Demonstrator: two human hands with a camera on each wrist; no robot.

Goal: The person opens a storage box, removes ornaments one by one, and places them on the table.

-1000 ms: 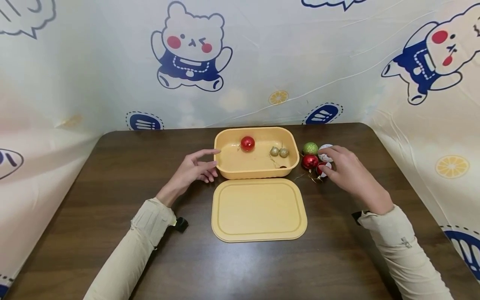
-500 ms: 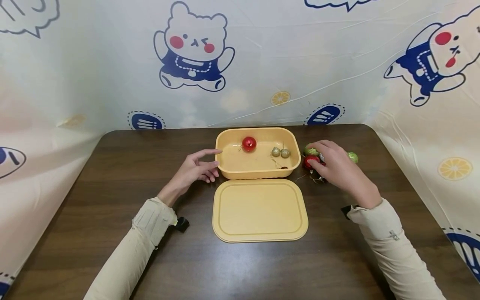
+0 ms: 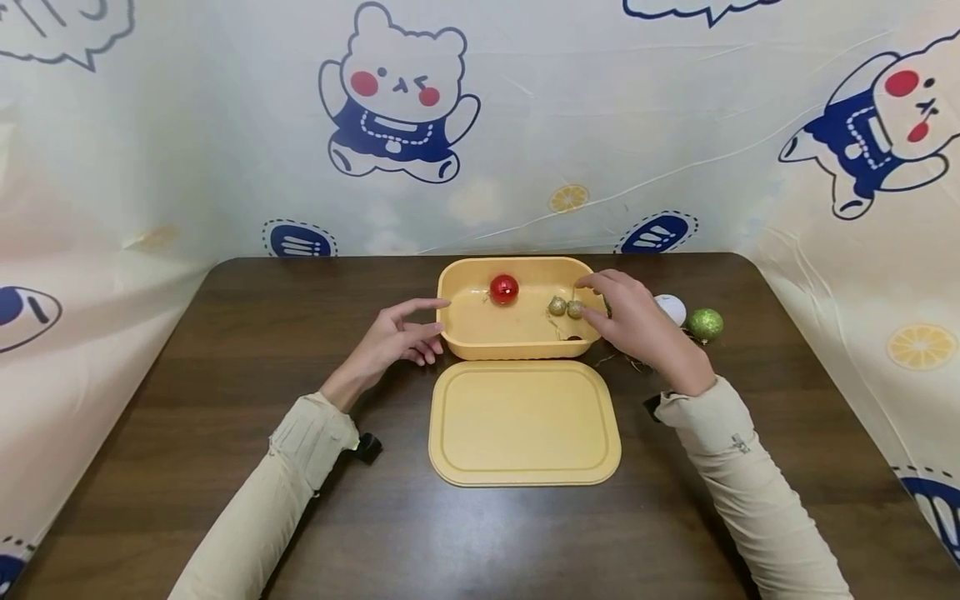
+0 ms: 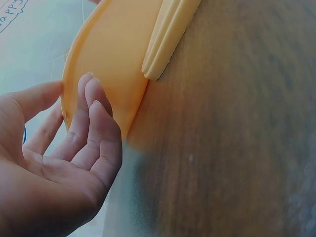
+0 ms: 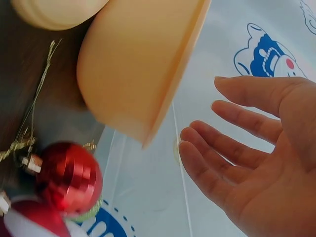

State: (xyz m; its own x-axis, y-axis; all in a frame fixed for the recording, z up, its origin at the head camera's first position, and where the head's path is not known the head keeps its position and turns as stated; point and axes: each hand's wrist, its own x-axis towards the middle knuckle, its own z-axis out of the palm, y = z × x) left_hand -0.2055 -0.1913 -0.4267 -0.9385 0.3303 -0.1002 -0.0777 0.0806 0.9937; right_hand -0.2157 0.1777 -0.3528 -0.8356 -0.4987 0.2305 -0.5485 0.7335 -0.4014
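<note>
While the left hand point(image 3: 390, 340) rests w/ straight fingers against the left wall of the yellow rectangular plastic tub point(image 3: 517, 340), prob. to keep it from sliding, the right hand point(image 3: 633, 321) hovers over the tub's right rim. Right fingers are spread & relaxed in the right wrist view, nothing between them; a thin gold thread seems to hang near the fingertips, but whether it's pinched I can't tell. Left wrist view shows the left fingers point(image 4: 94, 113) flat on the tub wall, not curled round it.

Inside the tub: a shiny red ball ornament point(image 3: 504, 289) toward the back, two small gold glitter balls point(image 3: 566, 307) near the right end, just under the right hand. Matching flat yellow lid point(image 3: 523, 421) lies on the dark wood table point(image 3: 225, 375) just in front of the tub, leaving the opening free. Right of the tub, on the table: a white ball point(image 3: 671, 308) & a green glitter ball point(image 3: 706, 324); another faceted red ball point(image 5: 69, 177) sits close by the tub's outer wall.
</note>
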